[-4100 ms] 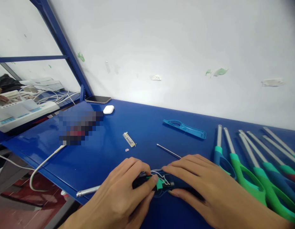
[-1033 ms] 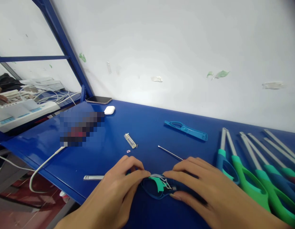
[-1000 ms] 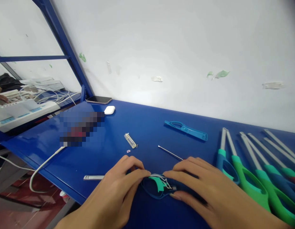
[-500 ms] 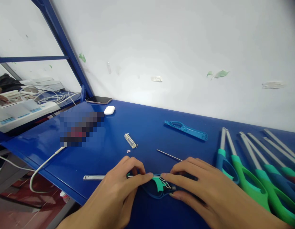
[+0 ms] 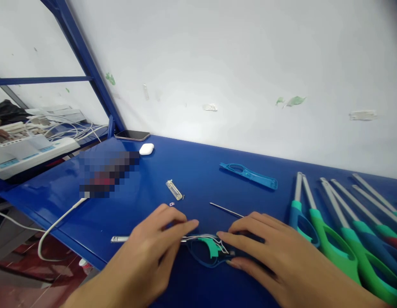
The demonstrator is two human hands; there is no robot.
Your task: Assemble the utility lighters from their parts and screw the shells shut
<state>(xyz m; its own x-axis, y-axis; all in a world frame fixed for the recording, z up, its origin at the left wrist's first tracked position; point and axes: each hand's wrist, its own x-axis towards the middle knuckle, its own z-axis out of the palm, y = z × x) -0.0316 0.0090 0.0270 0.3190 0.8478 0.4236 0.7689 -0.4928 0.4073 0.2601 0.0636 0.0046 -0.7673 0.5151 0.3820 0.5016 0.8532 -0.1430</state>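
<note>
An opened long-nosed lighter lies in a blue half-shell (image 5: 203, 262), with a teal trigger piece (image 5: 212, 248) and thin pale wires (image 5: 221, 243) showing inside. Its metal tube (image 5: 119, 239) runs out to the left, passing behind my left hand (image 5: 160, 244). That hand is curled round the tube end, its index finger lifted just above the shell. My right hand (image 5: 262, 246) pinches the shell's right part between thumb and index finger. From beneath its knuckles a thin metal shaft (image 5: 226, 209) sticks out; its handle is hidden.
Beyond my hands lie the other blue half-shell (image 5: 249, 175), a clear plastic part (image 5: 174, 190) and a tiny pale piece (image 5: 172, 204). Several long-nosed lighters (image 5: 334, 239) fill the right. A white case (image 5: 146, 149), phone (image 5: 133, 135) and white cable (image 5: 54, 222) are left.
My left fingertips have drawn up and left off the shell's edge, uncovering more wires and the tube end. The right hand keeps its hold.
</note>
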